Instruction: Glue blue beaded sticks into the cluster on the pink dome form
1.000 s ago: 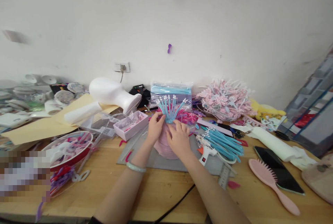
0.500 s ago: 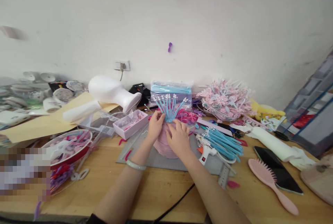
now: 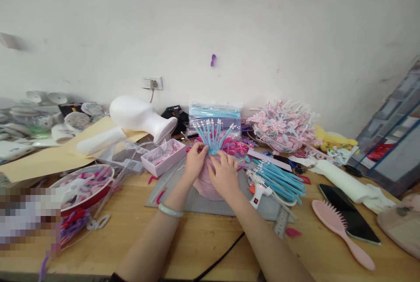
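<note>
A cluttered wooden surface (image 3: 197, 247) stands against a white wall. At mid-surface a fan of blue beaded sticks (image 3: 211, 137) stands on a pink dome (image 3: 204, 184). The left hand (image 3: 196, 161) pinches the fan's base, and the right hand (image 3: 225, 172) curls over the dome, its grip hidden. Neither has moved in the last second. A glue gun (image 3: 259, 191) lies just right, with bare wood toward the near edge.

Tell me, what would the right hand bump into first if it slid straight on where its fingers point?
The right hand points away and slightly left; first comes the fan of blue pearl-tipped sticks, whose base it seems nearly to touch, though depth is unclear.
</note>
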The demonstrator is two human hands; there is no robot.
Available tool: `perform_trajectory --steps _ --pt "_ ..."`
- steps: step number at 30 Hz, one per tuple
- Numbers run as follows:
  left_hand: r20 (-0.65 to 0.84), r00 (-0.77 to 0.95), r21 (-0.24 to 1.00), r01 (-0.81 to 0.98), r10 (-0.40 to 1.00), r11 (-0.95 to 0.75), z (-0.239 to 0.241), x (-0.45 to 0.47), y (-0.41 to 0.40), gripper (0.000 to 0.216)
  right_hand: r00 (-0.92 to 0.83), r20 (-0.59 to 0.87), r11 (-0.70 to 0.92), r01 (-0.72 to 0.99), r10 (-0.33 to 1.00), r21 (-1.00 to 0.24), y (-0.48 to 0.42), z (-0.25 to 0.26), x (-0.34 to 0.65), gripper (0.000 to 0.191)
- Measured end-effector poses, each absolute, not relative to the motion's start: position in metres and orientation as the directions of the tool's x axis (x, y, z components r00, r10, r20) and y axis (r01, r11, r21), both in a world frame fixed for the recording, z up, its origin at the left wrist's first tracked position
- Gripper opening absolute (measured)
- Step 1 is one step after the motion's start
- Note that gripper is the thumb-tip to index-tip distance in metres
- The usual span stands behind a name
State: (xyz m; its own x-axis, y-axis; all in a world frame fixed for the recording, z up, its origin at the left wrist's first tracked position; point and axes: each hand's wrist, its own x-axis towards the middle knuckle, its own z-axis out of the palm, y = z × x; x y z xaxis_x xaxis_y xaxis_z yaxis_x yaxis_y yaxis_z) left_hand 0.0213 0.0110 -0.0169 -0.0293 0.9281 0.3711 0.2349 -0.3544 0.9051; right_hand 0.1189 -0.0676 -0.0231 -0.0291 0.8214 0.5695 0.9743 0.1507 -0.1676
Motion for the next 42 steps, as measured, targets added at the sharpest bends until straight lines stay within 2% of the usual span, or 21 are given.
perform_trajectory --steps 10,22,42 --pt "0.356 -0.021 0.913 0.223 0.934 -0.342 -0.0162 0.0205 0.0102 0.011 -0.019 0.555 0.143 0.973 0.831 -0.180 -0.0682 -0.0220 0.1183 0.031" --pt "0.345 -0.007 0.932 0.124 0.939 -0.342 -0.0166 0.0199 0.0106 0.008 -0.014 0.546 0.136 0.973 0.838 -0.185 -0.0690 -0.0214 0.1173 0.032" --pt "0.356 0.006 0.929 0.102 0.934 -0.355 -0.0215 0.0180 0.0157 0.011 -0.012 0.552 0.137 0.973 0.834 -0.186 -0.0697 -0.0221 0.1175 0.033"
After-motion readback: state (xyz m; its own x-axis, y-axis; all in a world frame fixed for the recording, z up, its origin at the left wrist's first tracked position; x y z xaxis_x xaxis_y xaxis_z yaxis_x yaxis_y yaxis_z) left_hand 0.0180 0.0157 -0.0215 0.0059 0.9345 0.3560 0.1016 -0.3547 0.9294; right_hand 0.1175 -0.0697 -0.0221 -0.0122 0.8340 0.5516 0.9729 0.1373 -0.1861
